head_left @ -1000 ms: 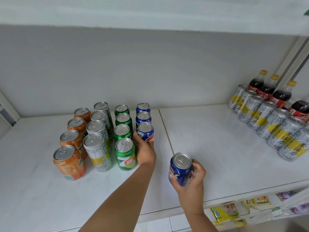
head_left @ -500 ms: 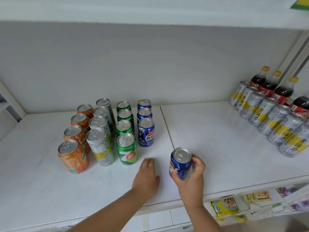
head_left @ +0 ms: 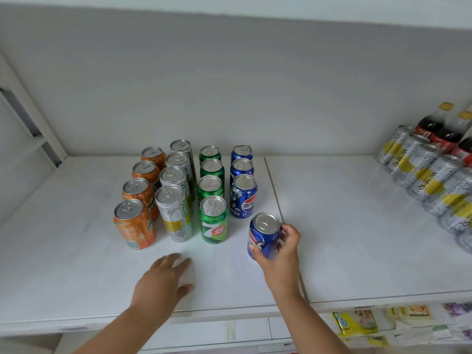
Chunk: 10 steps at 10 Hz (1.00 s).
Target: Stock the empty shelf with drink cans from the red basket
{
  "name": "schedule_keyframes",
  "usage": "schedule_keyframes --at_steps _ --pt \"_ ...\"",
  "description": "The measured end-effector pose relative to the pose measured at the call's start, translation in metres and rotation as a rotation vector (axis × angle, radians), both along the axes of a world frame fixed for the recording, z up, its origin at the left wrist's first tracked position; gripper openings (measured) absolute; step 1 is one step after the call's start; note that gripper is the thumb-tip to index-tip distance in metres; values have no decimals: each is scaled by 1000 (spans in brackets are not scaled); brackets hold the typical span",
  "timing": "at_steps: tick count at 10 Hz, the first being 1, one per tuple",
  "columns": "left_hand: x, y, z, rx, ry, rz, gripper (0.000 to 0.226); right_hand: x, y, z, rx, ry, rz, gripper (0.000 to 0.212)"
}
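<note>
Now, at the left stand four rows on the shelf (head_left: 76,277) — orange cans (head_left: 134,224), silver cans (head_left: 174,213), green cans (head_left: 214,219), then a blue row (head_left: 243,195) only three deep. The left hand (head_left: 163,282) hovers empty, fingers loose, near the front edge. The right hand (head_left: 279,251) grips the blue can (head_left: 264,236), just near of that short row. To finish well, I'd slide it a little left, square behind the third blue can — upright, label forward, level with the green front can.
</note>
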<state>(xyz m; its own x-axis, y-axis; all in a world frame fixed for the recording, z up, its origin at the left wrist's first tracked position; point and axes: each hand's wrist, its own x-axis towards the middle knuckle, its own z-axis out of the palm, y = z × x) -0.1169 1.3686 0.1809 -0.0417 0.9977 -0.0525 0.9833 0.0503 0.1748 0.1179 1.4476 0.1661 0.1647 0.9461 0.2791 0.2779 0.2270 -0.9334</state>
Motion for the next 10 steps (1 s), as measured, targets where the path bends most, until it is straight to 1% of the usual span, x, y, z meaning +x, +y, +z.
schedule_keyframes --at_steps 4,8,9,10 --pt "-2 3 -3 -36 31 3 61 -42 42 3 -9 -40 -5 74" --pt "0 5 -1 -81 64 0 60 -49 38 5 -6 -110 -55 74" --pt "-2 8 1 -70 55 0 59 -50 41 13 -32 -89 -47 74" --pt "-3 -12 -2 -160 3 -91 61 -42 25 24 -181 -25 11 78"
